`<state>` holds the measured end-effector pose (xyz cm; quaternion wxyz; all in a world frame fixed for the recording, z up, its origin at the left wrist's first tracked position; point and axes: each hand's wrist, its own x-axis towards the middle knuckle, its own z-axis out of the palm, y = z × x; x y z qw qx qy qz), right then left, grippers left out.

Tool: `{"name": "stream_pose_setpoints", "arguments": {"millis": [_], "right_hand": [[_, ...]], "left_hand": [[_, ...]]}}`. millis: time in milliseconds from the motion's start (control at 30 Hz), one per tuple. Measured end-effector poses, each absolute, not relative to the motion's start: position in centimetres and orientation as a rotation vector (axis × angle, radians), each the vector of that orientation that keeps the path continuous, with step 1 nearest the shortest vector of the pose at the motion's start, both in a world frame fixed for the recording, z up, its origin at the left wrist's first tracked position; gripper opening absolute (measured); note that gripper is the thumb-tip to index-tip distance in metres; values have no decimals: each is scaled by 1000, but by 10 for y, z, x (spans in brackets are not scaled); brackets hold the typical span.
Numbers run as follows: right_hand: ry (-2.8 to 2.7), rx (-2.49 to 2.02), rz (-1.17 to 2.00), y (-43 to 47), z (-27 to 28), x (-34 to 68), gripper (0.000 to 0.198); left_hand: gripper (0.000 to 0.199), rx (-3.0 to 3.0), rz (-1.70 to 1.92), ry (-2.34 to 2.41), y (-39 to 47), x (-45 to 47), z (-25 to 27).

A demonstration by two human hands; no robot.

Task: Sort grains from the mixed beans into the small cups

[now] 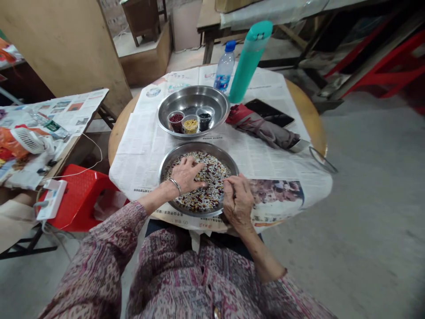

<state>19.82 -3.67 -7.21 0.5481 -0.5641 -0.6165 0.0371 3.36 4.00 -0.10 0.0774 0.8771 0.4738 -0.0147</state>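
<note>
A shallow steel pan [161,170] holds a mix of white grains and red, yellow and dark beans [214,167]. Spread out over the left side of this mix is my left hand [188,175], its fingers apart and touching the grains. At the pan's right rim is my right hand [238,200], fingers curled in; what they hold, if anything, is hidden. Just behind stands a wider steel basin [209,98]. Inside it are three clear cups: one of red beans [176,118], one of yellow beans [190,125] and one of black beans [205,118].
Newspaper [136,146] covers the round table. A water bottle [225,66], a teal flask [249,62], a dark phone or tablet [270,111] and a folded umbrella [262,126] lie or stand behind and right. Left are a red stool [79,199] and a power strip [53,199].
</note>
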Motion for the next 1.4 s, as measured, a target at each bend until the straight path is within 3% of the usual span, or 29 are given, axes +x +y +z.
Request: {"name": "stream_pose_setpoints", "arguments": {"millis": [133, 467, 633, 933, 1133, 1300, 1400], "right_hand": [[-1459, -1332, 104, -37, -72, 198, 14], [-1462, -1327, 98, -36, -71, 198, 12], [-1472, -1326, 89, -36, -72, 197, 12], [-1465, -1327, 97, -36, -72, 198, 12], [-1463, -1346, 118, -37, -71, 197, 13], [-1461, -1353, 133, -37, -71, 197, 14], [-1464, -1347, 131, -38, -71, 197, 14]], "left_hand": [[25, 2591, -108, 1207, 33, 44, -3], [17, 2562, -207, 805, -8, 12, 18], [23, 2559, -249, 913, -6, 23, 11], [26, 2554, 151, 1542, 22, -5, 4], [61, 2402, -130, 1543, 7, -14, 15], [31, 2301, -47, 1386, -4, 9, 5], [26, 2296, 19, 1325, -5, 31, -1]]}}
